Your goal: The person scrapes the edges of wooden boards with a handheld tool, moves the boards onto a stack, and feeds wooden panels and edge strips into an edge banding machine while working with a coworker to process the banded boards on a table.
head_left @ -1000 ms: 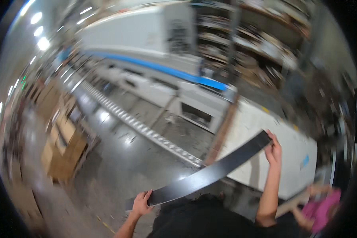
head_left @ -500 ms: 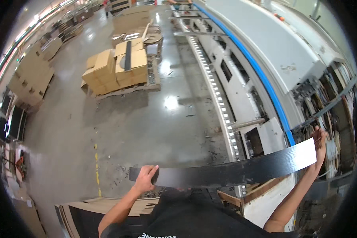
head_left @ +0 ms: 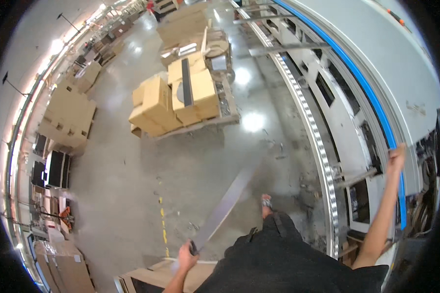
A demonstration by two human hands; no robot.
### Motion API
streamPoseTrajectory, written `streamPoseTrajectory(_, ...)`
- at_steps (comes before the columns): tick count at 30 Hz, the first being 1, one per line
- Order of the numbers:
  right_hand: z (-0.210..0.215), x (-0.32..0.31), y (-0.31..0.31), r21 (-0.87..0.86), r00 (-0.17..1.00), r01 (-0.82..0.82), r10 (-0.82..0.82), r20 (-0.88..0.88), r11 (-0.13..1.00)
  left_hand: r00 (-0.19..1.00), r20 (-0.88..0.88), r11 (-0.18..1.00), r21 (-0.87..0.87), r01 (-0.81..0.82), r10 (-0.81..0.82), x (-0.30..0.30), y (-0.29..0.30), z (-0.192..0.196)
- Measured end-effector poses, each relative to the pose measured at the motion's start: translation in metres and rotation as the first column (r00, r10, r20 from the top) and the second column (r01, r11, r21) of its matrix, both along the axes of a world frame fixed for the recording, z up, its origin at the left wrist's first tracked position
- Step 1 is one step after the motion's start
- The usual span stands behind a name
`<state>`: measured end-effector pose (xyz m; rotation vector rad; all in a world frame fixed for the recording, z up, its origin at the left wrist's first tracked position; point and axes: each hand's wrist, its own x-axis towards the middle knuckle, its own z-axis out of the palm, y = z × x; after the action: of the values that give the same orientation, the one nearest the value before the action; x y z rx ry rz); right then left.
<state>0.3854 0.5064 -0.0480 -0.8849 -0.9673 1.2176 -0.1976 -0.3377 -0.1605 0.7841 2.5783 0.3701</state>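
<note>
My left hand point(head_left: 186, 255), at the lower middle, is closed round one end of a long narrow board point(head_left: 222, 212). The board slants away over the floor, its far end smeared by motion; its face looks pale grey-violet with glare. At the right, my right hand point(head_left: 397, 156) is curled closed beside the blue rail point(head_left: 387, 119) of a long machine, with nothing visible in it. Whether it touches the rail I cannot tell.
Large cardboard boxes point(head_left: 154, 105) stand on a pallet ahead, with a dark strip point(head_left: 187, 80) on top. The machine's white frame point(head_left: 344, 129) runs along my right. Stacked panels point(head_left: 144, 278) lie at lower left. Scraps litter the floor.
My right hand has let go of the board and moved to the blue rail. The board has swung from level across my body to pointing away, held by my left hand alone. The view has shifted.
</note>
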Motion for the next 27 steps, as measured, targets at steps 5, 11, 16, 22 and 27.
streamPoseTrajectory(5, -0.123, -0.368, -0.113, -0.605, 0.981, -0.192, 0.141, -0.132, 0.773, 0.924, 0.2, 0.943, 0.011, -0.334, 0.325, -0.025, 0.052, -0.045)
streamPoseTrajectory(11, -0.12, -0.594, -0.14, -0.441, 0.834, -0.513, 0.549, -0.052, 0.737, 0.757, 0.105, 0.761, -0.007, -0.648, 0.645, -0.027, 0.061, -0.083)
streamPoseTrajectory(16, -0.113, -0.665, -0.114, -0.423, 0.329, -0.679, 0.763, 0.556, 0.6, 0.672, 0.126, 0.681, -0.04, -0.731, 0.73, -0.093, 0.096, -0.088)
streamPoseTrajectory(22, -0.178, -0.676, -0.092, -0.503, 0.172, -0.611, 0.723, 0.669, 0.611, 0.767, 0.242, 0.748, 0.183, -0.638, 0.595, -0.278, 0.174, -0.131)
streamPoseTrajectory(27, -0.217, -0.677, -0.094, -0.532, 0.318, -0.451, 0.685, 0.655, 0.717, 0.859, 0.154, 0.83, 0.221, -0.512, 0.488, -0.455, 0.327, -0.13)
